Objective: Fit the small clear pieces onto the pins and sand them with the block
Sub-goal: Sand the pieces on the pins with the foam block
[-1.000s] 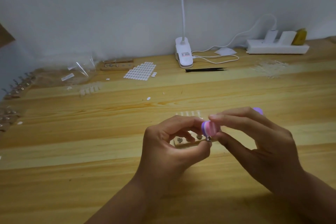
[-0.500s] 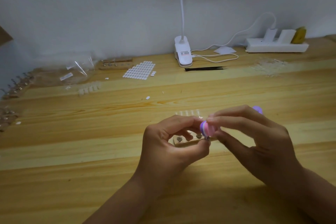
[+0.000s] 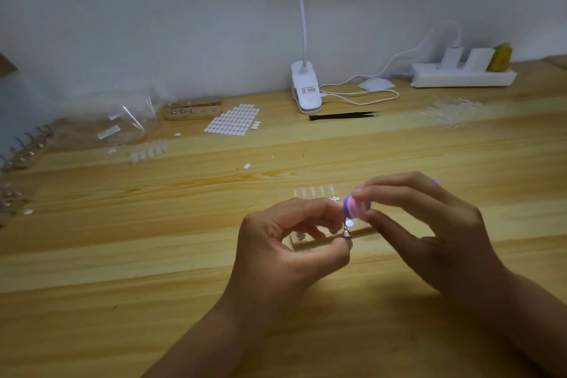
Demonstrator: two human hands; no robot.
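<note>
My left hand (image 3: 285, 242) pinches a small metal pin (image 3: 347, 232) between thumb and forefinger, with a small clear piece (image 3: 349, 223) on its top. My right hand (image 3: 429, 230) grips a pink and purple sanding block (image 3: 356, 207), whose end sits just above the clear piece. Below both hands lies a wooden pin holder (image 3: 310, 243) with other pins standing in it, partly hidden by my fingers. A row of small clear pieces (image 3: 313, 192) lies on the table just behind the hands.
At the back stand a clip lamp (image 3: 306, 87), black tweezers (image 3: 342, 116) and a white power strip (image 3: 463, 77). A sheet of white oval stickers (image 3: 233, 123), a second wooden holder (image 3: 193, 110), a plastic bag (image 3: 122, 129) and more clear pieces (image 3: 147, 153) lie at back left.
The sanding block has shifted slightly up and right, so the clear piece on the pin now shows below it. My left hand keeps its pinch on the pin.
</note>
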